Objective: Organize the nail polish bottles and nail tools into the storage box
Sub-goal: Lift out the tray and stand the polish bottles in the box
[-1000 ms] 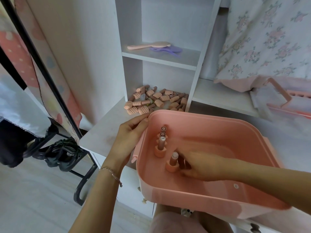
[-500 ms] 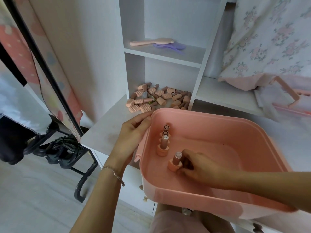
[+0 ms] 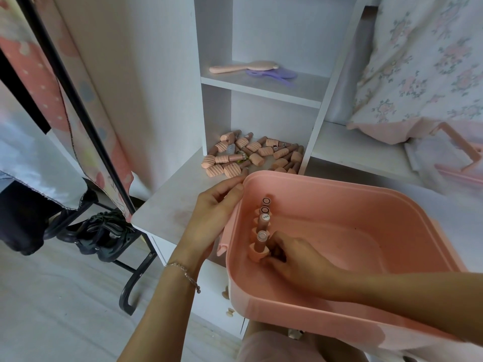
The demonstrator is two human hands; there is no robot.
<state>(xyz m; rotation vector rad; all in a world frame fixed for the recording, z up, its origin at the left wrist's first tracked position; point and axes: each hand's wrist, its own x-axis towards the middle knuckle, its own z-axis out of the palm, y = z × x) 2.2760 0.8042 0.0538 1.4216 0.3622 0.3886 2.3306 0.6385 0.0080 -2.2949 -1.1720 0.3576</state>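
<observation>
place: a home, most likely a bedroom
12 o'clock: a white shelf unit holding a pink hairbrush and a purple comb
2 o'clock: floral bedding with a pink edge
9 o'clock: a black clothes rack hung with fabric
8 o'clock: dark shoes on the pale floor

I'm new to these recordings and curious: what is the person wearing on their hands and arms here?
Very little. Both forearms are bare, with no sleeves or gloves in view. The left hand has a thin chain bracelet with small beads at the wrist. The right hand shows no bracelet or watch, and no rings are plainly visible on either hand.
</observation>
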